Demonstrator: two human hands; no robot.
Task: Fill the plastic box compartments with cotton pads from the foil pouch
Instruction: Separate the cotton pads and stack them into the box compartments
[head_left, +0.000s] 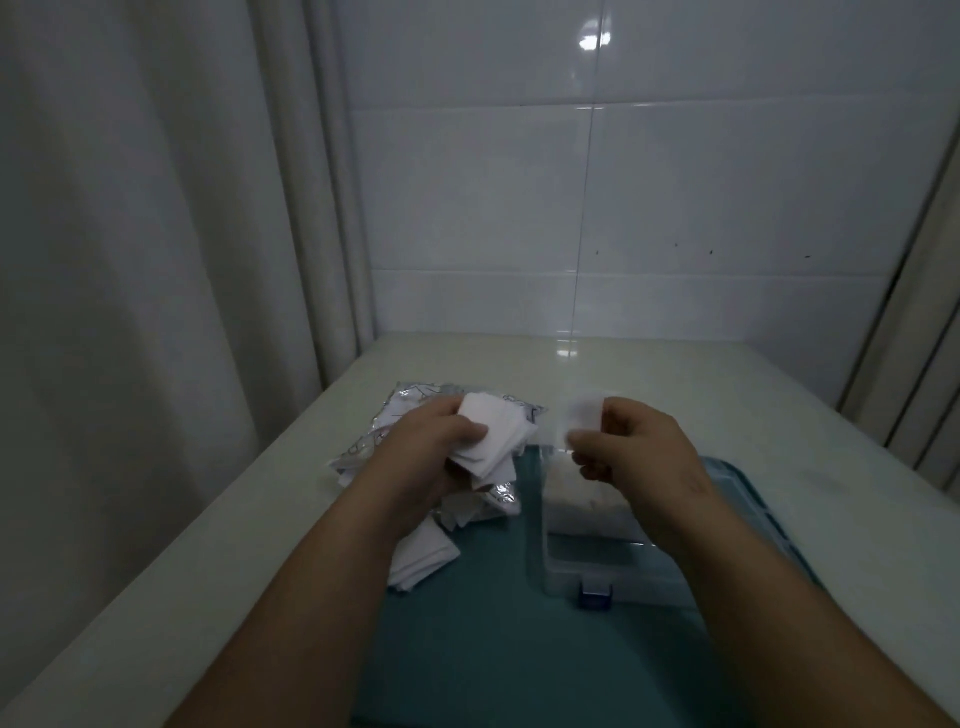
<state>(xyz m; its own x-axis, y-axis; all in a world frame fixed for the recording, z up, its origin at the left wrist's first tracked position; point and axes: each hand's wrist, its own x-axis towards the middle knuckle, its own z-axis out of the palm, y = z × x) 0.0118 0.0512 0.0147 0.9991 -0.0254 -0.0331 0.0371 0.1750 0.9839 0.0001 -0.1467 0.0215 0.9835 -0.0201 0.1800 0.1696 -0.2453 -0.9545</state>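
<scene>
My left hand grips a stack of white square cotton pads above the silver foil pouch, which lies crumpled on the counter. A single thin pad is pinched by my right hand, held above the far end of the clear plastic box. The box sits on a teal tray, and its middle compartment holds white pads. More loose pads lie in a heap by my left forearm. The box's near compartment looks see-through, with a blue latch at its front.
The teal tray lies on a pale counter in a corner. A tiled wall stands behind, a light curtain hangs at the left, and a door frame edge rises at the right.
</scene>
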